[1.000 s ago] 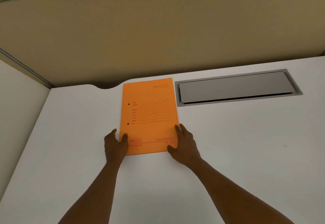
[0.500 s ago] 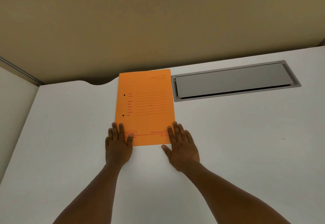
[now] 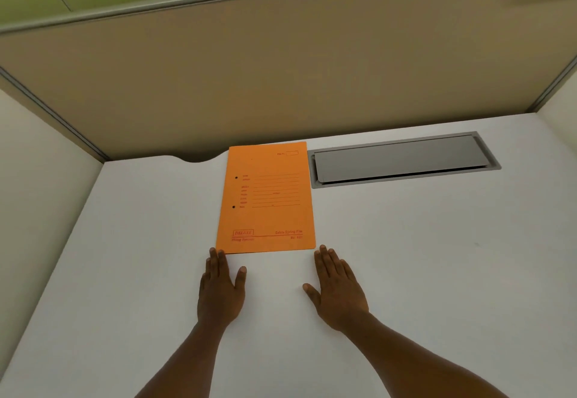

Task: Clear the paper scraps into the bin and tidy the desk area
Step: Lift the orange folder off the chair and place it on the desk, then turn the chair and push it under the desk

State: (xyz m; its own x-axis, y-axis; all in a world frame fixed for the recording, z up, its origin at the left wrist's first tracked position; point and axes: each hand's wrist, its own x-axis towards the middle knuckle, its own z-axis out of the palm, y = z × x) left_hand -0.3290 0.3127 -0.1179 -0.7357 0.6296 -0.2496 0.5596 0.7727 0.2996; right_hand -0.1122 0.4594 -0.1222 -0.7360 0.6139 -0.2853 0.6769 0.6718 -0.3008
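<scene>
An orange file folder [image 3: 268,198] with red print lies flat on the white desk [image 3: 421,257], its far edge near the beige partition. My left hand [image 3: 220,291] lies flat on the desk just below the folder's near left corner, fingertips at its edge. Just below the near right corner, my right hand [image 3: 338,288] rests flat, apart from the folder. Both hands are open and hold nothing. No paper scraps and no bin are in view.
A grey cable-tray lid [image 3: 402,160] is set into the desk right of the folder. A beige partition [image 3: 281,79] closes off the back, with side panels left and right. A curved cable notch [image 3: 199,157] cuts the desk's far edge.
Both hands have drawn back off the folder's near edge onto the bare desk. The folder lies pushed further toward the partition than a second ago.
</scene>
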